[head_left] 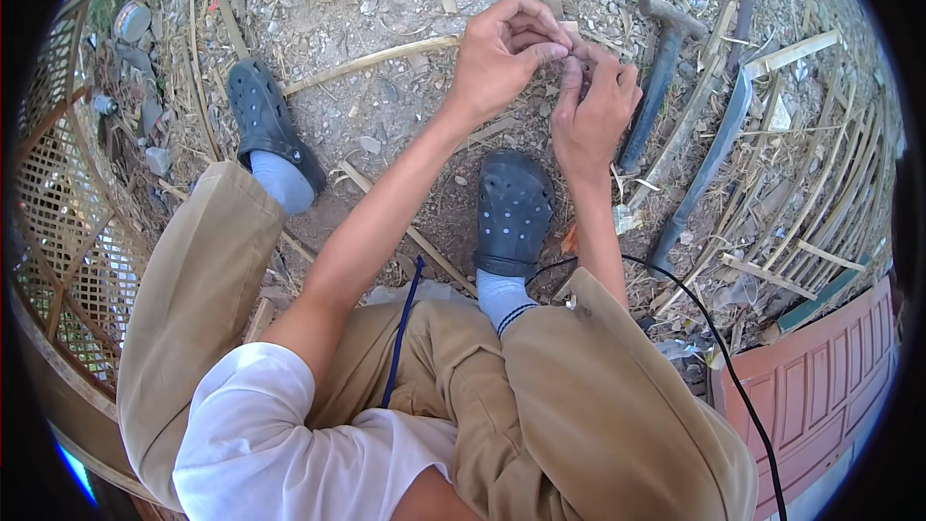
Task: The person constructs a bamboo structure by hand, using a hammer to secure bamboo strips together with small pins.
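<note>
My left hand (502, 60) is raised over the ground with its fingers curled and thumb pressed to fingertips. My right hand (593, 108) meets it there, thumb and fingers pinched together. Whatever sits between the fingertips is too small or hidden to name. A pale split bamboo strip (371, 62) runs from beside my left shoe up to the left hand and passes behind it; whether the hand grips it cannot be told. Right of my right hand lie a hammer (654, 87) with a blue handle and a long curved knife (709, 159).
My dark clogs (516, 214) rest on dirt strewn with stones and bamboo scraps. A woven lattice (60, 222) stands at the left. Several bamboo strips (830, 174) lie at the right, above a reddish plastic panel (820, 357). A black cable (725, 352) runs past my right knee.
</note>
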`<state>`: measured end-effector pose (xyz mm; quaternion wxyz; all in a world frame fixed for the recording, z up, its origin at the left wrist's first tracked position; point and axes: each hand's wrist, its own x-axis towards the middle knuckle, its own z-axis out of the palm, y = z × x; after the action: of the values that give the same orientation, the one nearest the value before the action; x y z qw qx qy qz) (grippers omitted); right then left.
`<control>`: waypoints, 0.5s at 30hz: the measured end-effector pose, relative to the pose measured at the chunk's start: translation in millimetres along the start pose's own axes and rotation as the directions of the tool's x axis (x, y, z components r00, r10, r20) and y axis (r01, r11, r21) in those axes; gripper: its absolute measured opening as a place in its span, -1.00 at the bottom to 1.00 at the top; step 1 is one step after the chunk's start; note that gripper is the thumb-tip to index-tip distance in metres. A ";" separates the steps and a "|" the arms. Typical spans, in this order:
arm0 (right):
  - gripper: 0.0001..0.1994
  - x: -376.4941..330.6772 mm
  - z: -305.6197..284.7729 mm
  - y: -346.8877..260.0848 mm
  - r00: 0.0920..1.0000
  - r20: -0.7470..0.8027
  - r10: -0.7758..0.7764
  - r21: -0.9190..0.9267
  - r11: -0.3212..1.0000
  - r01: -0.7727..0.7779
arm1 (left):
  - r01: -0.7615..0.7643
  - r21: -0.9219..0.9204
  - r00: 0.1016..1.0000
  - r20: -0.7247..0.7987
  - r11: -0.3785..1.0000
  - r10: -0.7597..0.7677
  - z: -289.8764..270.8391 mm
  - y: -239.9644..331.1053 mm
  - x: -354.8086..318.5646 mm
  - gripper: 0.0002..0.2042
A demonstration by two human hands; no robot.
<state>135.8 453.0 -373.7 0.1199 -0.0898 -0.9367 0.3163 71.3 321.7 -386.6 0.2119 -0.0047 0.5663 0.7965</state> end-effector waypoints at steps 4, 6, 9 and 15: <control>-0.78 -4.6 2.0 3.7 1.000 -0.026 -0.018 0.023 1.000 0.019 | -0.189 0.157 0.971 -0.120 0.969 0.209 3.3 5.2 4.8 -0.72; -0.76 -5.6 0.2 5.6 1.000 -0.005 0.000 0.032 0.999 0.000 | -0.203 0.294 0.962 -0.118 0.934 0.246 1.2 4.9 7.7 -0.72; -0.71 -1.4 -1.3 7.4 1.000 0.015 0.027 0.116 0.993 -0.028 | -0.230 0.338 0.960 -0.078 0.913 0.270 -4.3 -0.9 17.4 -0.74; -0.66 4.0 -6.8 7.7 0.996 0.037 0.086 0.235 0.968 -0.092 | -0.233 0.324 0.961 -0.070 0.917 0.268 -13.4 -8.2 26.8 -0.78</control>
<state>134.7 464.0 -372.5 0.1031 -0.1126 -0.8889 0.4320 46.7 320.8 -405.4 0.0737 0.0565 0.6921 0.7158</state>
